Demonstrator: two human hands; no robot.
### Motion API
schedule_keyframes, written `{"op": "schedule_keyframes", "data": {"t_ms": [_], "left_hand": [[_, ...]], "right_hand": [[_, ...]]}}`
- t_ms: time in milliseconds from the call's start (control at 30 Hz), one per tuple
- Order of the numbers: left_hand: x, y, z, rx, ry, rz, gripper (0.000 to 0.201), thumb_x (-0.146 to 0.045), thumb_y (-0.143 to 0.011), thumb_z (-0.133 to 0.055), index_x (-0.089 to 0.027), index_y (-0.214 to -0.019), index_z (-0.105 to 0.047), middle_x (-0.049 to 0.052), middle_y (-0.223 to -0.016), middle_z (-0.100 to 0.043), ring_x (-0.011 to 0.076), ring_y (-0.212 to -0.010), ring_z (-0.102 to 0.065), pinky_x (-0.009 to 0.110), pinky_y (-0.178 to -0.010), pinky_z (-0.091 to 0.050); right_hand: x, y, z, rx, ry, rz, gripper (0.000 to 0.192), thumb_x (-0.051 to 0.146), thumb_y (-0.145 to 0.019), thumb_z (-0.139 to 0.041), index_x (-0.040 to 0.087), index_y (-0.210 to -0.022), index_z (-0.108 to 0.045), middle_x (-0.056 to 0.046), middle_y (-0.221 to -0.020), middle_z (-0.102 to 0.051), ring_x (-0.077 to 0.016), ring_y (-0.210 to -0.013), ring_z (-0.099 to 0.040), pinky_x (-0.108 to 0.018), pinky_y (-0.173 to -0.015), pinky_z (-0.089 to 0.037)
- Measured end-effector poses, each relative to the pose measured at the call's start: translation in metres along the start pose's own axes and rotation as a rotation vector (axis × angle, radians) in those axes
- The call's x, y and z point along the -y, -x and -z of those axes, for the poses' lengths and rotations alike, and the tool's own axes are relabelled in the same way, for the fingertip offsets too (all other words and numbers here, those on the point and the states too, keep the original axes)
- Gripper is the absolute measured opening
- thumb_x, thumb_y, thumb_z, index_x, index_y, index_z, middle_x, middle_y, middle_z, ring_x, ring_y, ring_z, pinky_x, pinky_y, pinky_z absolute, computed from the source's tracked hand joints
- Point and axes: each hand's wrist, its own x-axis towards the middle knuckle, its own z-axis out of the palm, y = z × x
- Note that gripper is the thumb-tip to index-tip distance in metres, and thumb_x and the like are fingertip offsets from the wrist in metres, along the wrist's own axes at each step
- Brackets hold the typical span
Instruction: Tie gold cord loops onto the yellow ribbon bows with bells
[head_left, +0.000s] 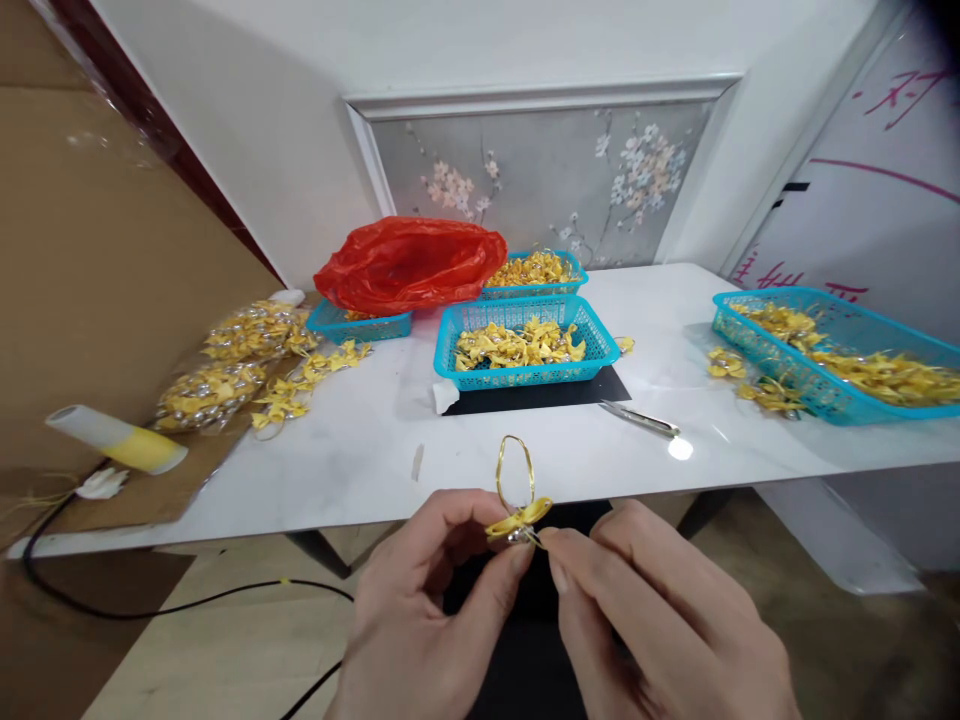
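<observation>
Both hands, left hand [420,620] and right hand [660,630], are bare, with short unpainted nails.

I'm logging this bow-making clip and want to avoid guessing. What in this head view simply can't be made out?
- Small silvery piece under the yellow bow: too small, pinched between left hand and right hand.
- Contents of the far-left basket: mostly covered by the red bag.
- Right basket: cut off by the frame edge.
- Metal tool on the table: too small to identify.

Our white worktop [360,450] carries four turquoise baskets [523,345] of yellow bows, a red plastic bag [409,262], a black mat [540,395], metal tweezers [641,418], loose bows [300,385] and two clear packets [214,395].
</observation>
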Motion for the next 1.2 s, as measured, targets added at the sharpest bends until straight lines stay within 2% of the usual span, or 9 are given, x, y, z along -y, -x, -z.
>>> {"op": "schedule_keyframes", "data": {"t_ms": [167,367,600,767,833,933,1067,1133,1200], "left_hand": [[0.002,-0.001,-0.001,-0.064,-0.052,-0.065,0.021,-0.010,-0.075,-0.073,-0.030,-0.080,-0.073,-0.008,-0.078,-0.075,0.0116,-0.072,-0.068,0.014,-0.067,-0.055],[0.004,0.000,0.000,-0.048,-0.124,-0.137,0.018,-0.012,-0.075,-0.074,-0.030,-0.079,-0.075,-0.005,-0.080,-0.077,0.0174,-0.074,-0.070,0.022,-0.064,-0.056],[0.007,0.003,-0.005,-0.130,-0.027,-0.212,0.028,-0.006,-0.075,-0.073,-0.033,-0.080,-0.076,-0.005,-0.081,-0.078,0.0188,-0.075,-0.072,0.027,-0.074,-0.057],[0.010,0.004,-0.004,-0.026,-0.027,-0.262,0.032,-0.005,-0.075,-0.073,-0.036,-0.083,-0.076,-0.006,-0.082,-0.079,0.0166,-0.075,-0.073,0.023,-0.072,-0.058],[0.011,0.005,-0.003,-0.038,-0.020,-0.263,0.033,-0.004,-0.075,-0.073,-0.037,-0.083,-0.076,-0.007,-0.082,-0.079,0.0160,-0.075,-0.072,0.022,-0.073,-0.057],[0.011,0.004,-0.003,-0.045,-0.002,-0.190,0.030,-0.005,-0.073,-0.074,-0.034,-0.078,-0.077,-0.006,-0.079,-0.079,0.0164,-0.075,-0.072,0.022,-0.073,-0.057],[0.009,0.002,-0.005,-0.008,0.249,0.121,0.018,-0.012,-0.068,-0.081,-0.028,-0.074,-0.075,-0.004,-0.072,-0.074,0.0142,-0.068,-0.069,0.018,-0.064,-0.055],[0.008,0.000,-0.005,0.028,0.413,0.229,0.019,-0.018,-0.065,-0.087,-0.025,-0.076,-0.074,-0.004,-0.073,-0.073,0.0114,-0.068,-0.066,0.015,-0.063,-0.052],[0.008,-0.001,-0.005,0.099,0.543,0.277,0.025,-0.021,-0.063,-0.090,-0.024,-0.081,-0.073,-0.004,-0.074,-0.073,0.0092,-0.067,-0.065,0.013,-0.064,-0.050]], "right_hand": [[0.000,0.002,-0.002,0.001,0.026,0.001,0.014,-0.005,-0.079,-0.061,0.003,-0.087,-0.069,-0.007,-0.059,-0.055,-0.0123,-0.051,-0.049,-0.024,-0.041,-0.045],[0.005,0.008,-0.015,-0.108,0.043,-0.141,0.016,-0.002,-0.084,-0.056,0.008,-0.084,-0.069,-0.004,-0.060,-0.051,-0.0116,-0.051,-0.045,-0.025,-0.045,-0.043],[0.010,0.011,-0.009,-0.027,0.057,-0.223,0.014,0.006,-0.087,-0.058,0.017,-0.089,-0.066,-0.001,-0.062,-0.054,-0.0109,-0.049,-0.050,-0.022,-0.048,-0.045],[0.016,0.008,-0.008,-0.048,0.041,-0.370,0.012,0.012,-0.089,-0.057,0.022,-0.090,-0.065,0.002,-0.063,-0.058,-0.0113,-0.052,-0.058,-0.022,-0.052,-0.048],[0.014,0.006,-0.009,-0.052,-0.036,-0.410,0.009,0.014,-0.088,-0.059,0.023,-0.089,-0.062,0.005,-0.061,-0.059,-0.0096,-0.049,-0.058,-0.019,-0.051,-0.048],[0.007,0.004,-0.007,-0.012,-0.265,-0.497,0.009,0.019,-0.085,-0.064,0.024,-0.088,-0.058,0.008,-0.059,-0.059,-0.0072,-0.046,-0.056,-0.014,-0.046,-0.046],[-0.013,0.001,-0.002,-0.010,-0.495,-0.591,0.015,0.016,-0.078,-0.070,0.024,-0.084,-0.058,0.007,-0.063,-0.057,-0.0087,-0.052,-0.053,-0.015,-0.049,-0.046],[-0.026,0.002,-0.003,-0.003,-0.628,-0.688,0.006,0.020,-0.085,-0.066,0.022,-0.085,-0.060,0.005,-0.067,-0.056,-0.0091,-0.057,-0.052,-0.016,-0.052,-0.045],[-0.036,0.005,-0.009,0.112,-0.853,-0.838,0.010,0.031,-0.091,-0.063,0.021,-0.091,-0.064,0.005,-0.067,-0.052,-0.0082,-0.057,-0.047,-0.016,-0.053,-0.043]]}}
